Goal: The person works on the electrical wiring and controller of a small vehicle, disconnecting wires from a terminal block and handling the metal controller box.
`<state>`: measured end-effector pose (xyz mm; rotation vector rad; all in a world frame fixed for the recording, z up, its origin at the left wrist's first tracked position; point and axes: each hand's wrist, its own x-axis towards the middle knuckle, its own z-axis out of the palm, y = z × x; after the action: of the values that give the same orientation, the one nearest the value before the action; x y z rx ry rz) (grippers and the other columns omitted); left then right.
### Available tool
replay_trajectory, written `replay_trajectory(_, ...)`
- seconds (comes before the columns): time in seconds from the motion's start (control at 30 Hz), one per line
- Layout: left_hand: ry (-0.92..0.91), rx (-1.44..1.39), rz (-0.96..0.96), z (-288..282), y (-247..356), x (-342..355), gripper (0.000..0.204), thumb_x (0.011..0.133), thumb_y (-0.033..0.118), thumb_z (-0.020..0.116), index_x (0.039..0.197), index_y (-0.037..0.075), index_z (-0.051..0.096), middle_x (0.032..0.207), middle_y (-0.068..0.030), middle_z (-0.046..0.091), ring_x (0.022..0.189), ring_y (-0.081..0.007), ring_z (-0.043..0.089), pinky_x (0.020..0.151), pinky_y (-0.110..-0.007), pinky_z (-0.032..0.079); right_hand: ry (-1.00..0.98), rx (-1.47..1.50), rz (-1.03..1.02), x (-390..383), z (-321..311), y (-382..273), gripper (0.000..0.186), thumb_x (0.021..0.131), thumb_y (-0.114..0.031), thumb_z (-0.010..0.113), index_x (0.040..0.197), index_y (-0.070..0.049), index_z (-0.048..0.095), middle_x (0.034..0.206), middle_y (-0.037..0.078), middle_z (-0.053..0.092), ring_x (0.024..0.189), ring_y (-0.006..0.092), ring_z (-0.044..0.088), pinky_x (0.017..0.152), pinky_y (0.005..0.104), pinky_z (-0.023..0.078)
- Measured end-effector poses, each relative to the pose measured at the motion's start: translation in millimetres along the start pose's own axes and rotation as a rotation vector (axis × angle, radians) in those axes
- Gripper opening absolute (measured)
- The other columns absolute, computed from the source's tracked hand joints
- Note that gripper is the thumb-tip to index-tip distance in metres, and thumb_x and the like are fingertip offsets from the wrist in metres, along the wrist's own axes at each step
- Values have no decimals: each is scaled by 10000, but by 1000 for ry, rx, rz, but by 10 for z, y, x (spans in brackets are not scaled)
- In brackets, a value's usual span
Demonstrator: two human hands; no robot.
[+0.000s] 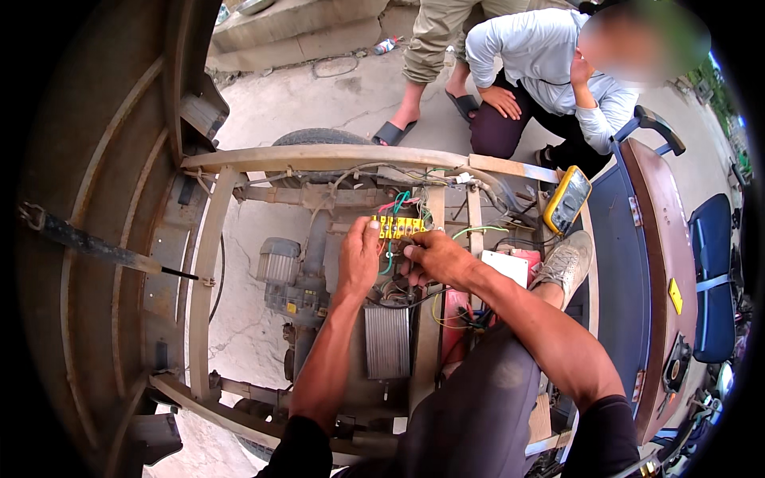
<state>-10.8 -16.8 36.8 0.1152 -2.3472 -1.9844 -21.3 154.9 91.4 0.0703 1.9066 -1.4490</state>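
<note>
A yellow terminal block point(401, 226) with a row of metal screw contacts is at the middle of an open vehicle frame. Green, red and other thin wires run out of it. My left hand point(360, 255) grips the block's left end between thumb and fingers. Just below the block's right part, my right hand point(437, 256) is closed, its fingers bent inward. Whatever lies in those fingers is hidden. Beneath my hands sits a grey finned metal box point(387, 342), with loose cables beside it.
A yellow-rimmed multimeter point(568, 201) leans on the frame's right side, near my shoe point(566, 267). A motor point(280, 261) is mounted at left. Metal rails point(335, 156) surround the opening. One person point(526, 56) crouches beyond; another stands in black sandals point(394, 132). A raised panel point(103, 199) walls the left.
</note>
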Motion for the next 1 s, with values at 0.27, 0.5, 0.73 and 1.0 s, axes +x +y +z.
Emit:
replay_trajectory(0.27, 9, -129, -66, 163, -17, -31, 287, 1040, 281, 453, 900, 37, 511, 761, -38, 541, 688, -121, 496, 636, -320, 429, 7, 109, 48, -65, -119, -41, 227, 1035, -192, 518, 1027, 5, 632, 847, 65, 698, 611, 112, 626, 552, 248, 513)
replay_trajectory(0.5, -108, -739, -231, 197, 76, -13, 217, 1021, 243, 438, 908, 66, 492, 905, -74, 615, 767, -145, 589, 700, -292, 493, 29, 248, 81, -20, -125, 49, 223, 1033, -218, 533, 1024, -20, 634, 822, 56, 692, 600, 114, 626, 554, 241, 511)
replay_trajectory(0.73, -393, -880, -323, 96, 25, 49, 353, 1026, 338, 380, 1086, 29, 540, 1120, -173, 673, 781, -183, 631, 642, -325, 518, -8, 193, 56, -20, -106, 43, 219, 1027, -209, 542, 1017, -10, 634, 817, 60, 690, 591, 119, 624, 546, 241, 507)
replay_trajectory(1.0, -328, -778, -253, 215, 43, -38, 425, 1053, 311, 334, 1342, 11, 415, 1033, -125, 664, 682, -162, 604, 577, -279, 498, 54, 48, 31, -50, -70, 12, 240, 1031, -212, 536, 980, -5, 648, 767, 48, 668, 567, 109, 593, 515, 251, 477)
